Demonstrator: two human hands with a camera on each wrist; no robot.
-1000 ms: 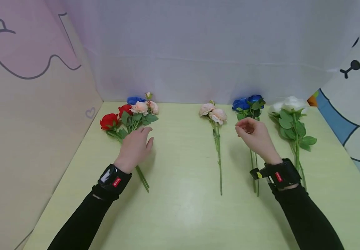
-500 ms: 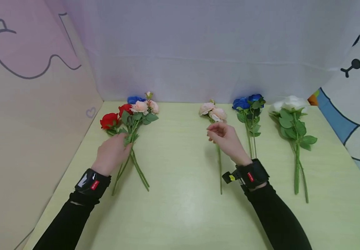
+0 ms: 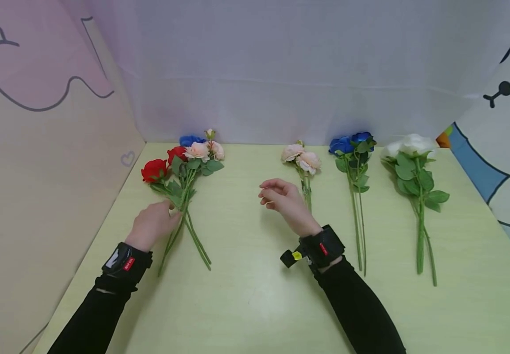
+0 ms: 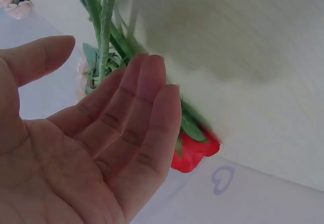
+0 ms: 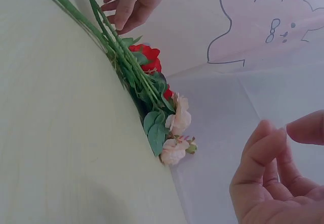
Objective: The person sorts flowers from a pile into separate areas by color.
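My left hand is beside the crossing stems of a flower bunch at the table's left. Its fingers are relaxed in the left wrist view, the thumb apart, with the stems just beyond the fingertips. The bunch has red roses, pale pink flowers and a blue flower largely covered by the others. Over the table's middle hovers my right hand, holding nothing; its thumb and fingers curve loosely in the right wrist view. Behind that hand lie two pink flowers, their lower stems hidden by it.
Blue roses with long stems lie right of the pink ones, and white roses farther right. All flower heads point toward the pale cloth backdrop at the table's far edge. A printed panel borders the left side.
My right hand has travelled left from over the blue roses, past the pink flowers. My left hand has shifted left and nearer, from over the bunch to beside its stems.
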